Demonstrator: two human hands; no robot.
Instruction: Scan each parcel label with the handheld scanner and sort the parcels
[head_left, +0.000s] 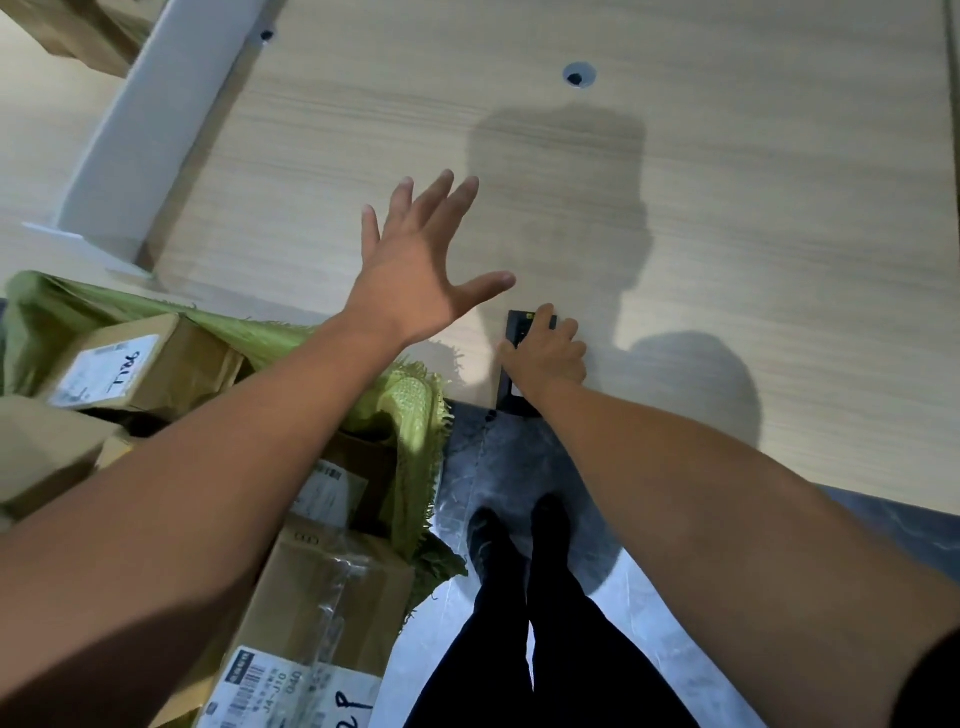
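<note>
Head view: a person stands at a pale wood table (727, 208), right hand (545, 358) curled over the black scanner (518, 323), which lies at the table's near edge. The left hand (415, 280) hangs above the tabletop with fingers spread, holding nothing. The parcels (140, 364), brown cartons with white labels, are heaped down at the left on a green cloth (410, 400), well apart from both hands.

The likeliest mishap is a dropped scanner. Its near end seems to sit right at the table's lip, above the grey floor (467, 467), and most of it is hidden under the hand, so how firm the grip is cannot be told. A loose lift could tip it over the edge.

The heap carries its own risk. The cartons lean on one another, so pulling one out could shift the rest. Clear tape on the nearest carton (311, 597) may throw glare and spoil a read.
</note>
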